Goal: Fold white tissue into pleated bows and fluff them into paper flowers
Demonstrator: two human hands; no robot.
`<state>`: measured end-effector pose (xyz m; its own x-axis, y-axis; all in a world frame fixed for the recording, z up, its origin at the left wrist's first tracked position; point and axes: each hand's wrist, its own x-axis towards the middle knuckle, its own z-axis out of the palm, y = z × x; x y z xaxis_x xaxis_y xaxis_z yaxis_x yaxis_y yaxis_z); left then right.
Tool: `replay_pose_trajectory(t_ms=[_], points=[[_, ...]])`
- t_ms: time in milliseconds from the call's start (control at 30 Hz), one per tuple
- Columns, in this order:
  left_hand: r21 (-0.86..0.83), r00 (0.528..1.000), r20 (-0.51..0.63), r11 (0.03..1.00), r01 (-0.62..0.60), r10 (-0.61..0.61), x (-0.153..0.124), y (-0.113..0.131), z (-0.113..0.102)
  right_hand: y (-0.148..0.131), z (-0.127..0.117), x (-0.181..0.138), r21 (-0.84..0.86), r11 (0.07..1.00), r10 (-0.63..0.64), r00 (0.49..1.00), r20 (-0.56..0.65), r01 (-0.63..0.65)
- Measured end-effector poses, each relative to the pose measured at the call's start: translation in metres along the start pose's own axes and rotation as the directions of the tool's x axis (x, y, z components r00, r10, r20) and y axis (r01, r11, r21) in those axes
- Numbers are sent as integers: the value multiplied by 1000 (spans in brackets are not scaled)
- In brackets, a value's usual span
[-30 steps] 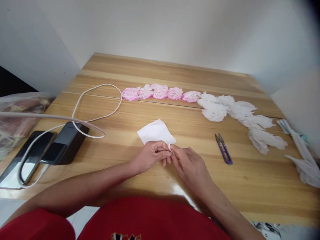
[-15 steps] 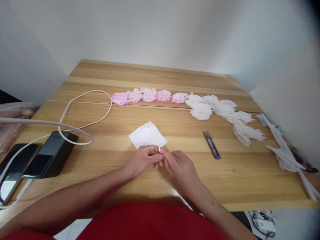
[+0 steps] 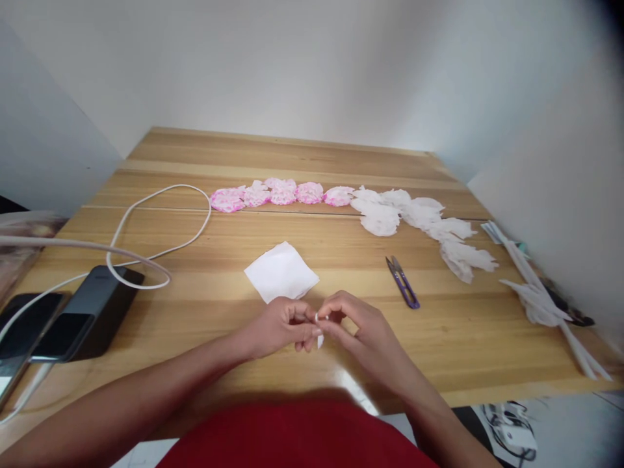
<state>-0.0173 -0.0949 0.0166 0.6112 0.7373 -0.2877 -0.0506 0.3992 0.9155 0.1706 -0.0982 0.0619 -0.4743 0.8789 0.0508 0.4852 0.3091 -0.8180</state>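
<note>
Since the last frame the right hand (image 3: pixel 365 338) has arched its forefinger higher, and a tail of the white strip (image 3: pixel 320 340) now shows below the fingertips; the left hand (image 3: pixel 283 331) pinches that strip narrowly between thumb and forefinger; the right thumb and forefinger bow apart at the knuckles but close to a narrow pinch on its small upper curl. Its visible end points down toward the person, long axis running roughly away from the body; the rest is hidden by the fingers. Just beyond the left fingers lies a white paper square (image 3: pixel 281 272), one corner toward them; right of the fingers, purple-handled snips (image 3: pixel 403 285) rest with blades pointing away; farther off, pink-edged flowers (image 3: pixel 283 193) and white flowers (image 3: pixel 380 220) form a row across the wooden table (image 3: pixel 351 253); pale walls (image 3: pixel 292 65) stand behind.
</note>
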Motion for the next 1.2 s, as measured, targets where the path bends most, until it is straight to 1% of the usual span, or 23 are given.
replay_pose_trajectory(t_ms=[100,200,267,333,367,400,433,467,500,533,567,600,633,667,700,767,833,900,1000,1100,1200], points=[[33,999,-37,999,2,-1,1,1,2,4,5,0,18,1000,15,996,-92,-13],[65,997,-72,998,14,-9,2,2,3,7,10,-5,105,993,81,978,-190,-62],[111,997,-76,994,15,-6,5,4,2,9,13,-10,152,984,128,962,-241,-93],[217,998,-56,976,-13,25,10,9,1,13,11,-15,158,981,154,954,-257,-116],[311,997,-47,949,-41,58,14,13,0,16,8,-18,136,983,153,957,-248,-121],[431,994,-38,899,-81,107,20,17,-1,22,1,-21,93,989,139,959,-247,-119],[574,983,-34,809,-127,178,28,21,-1,30,-8,-23,29,993,116,963,-243,-113],[724,964,-31,671,-160,264,39,26,-1,41,-19,-24,-85,991,71,958,-278,-99],[841,938,-2,509,-186,346,51,29,0,53,-31,-25,-226,969,16,935,-354,-103],[923,913,58,328,-203,403,66,32,1,68,-43,-26,-373,917,-38,903,-427,-138],[967,893,116,155,-201,435,82,33,3,83,-55,-26,-508,840,-79,885,-458,-188],[980,881,178,4,-200,438,98,33,6,97,-65,-26,-617,748,-86,886,-455,-244],[973,879,230,-108,-203,417,114,31,10,110,-72,-26,-694,663,-89,891,-446,-281],[962,885,261,-178,-206,386,129,29,14,121,-76,-26,-743,599,-80,901,-425,-297],[954,891,275,-214,-208,360,141,27,18,130,-78,-27,-771,569,-59,921,-385,-286],[952,897,274,-232,-201,348,156,22,25,139,-76,-29,-785,551,-51,928,-370,-283],[956,897,264,-219,-195,355,159,19,28,141,-71,-31,-786,546,-61,922,-383,-290],[954,895,273,-216,-206,353,153,19,28,141,-67,-33,-782,549,-76,914,-398,-295],[950,886,292,-218,-224,361,141,19,19,145,-69,-34,-768,578,-101,909,-403,-277],[959,879,274,-176,-220,390,135,15,12,153,-72,-33,-753,601,-116,904,-411,-266],[964,887,264,-135,-229,379,133,7,14,155,-73,-34,-733,626,-107,902,-418,-265]])
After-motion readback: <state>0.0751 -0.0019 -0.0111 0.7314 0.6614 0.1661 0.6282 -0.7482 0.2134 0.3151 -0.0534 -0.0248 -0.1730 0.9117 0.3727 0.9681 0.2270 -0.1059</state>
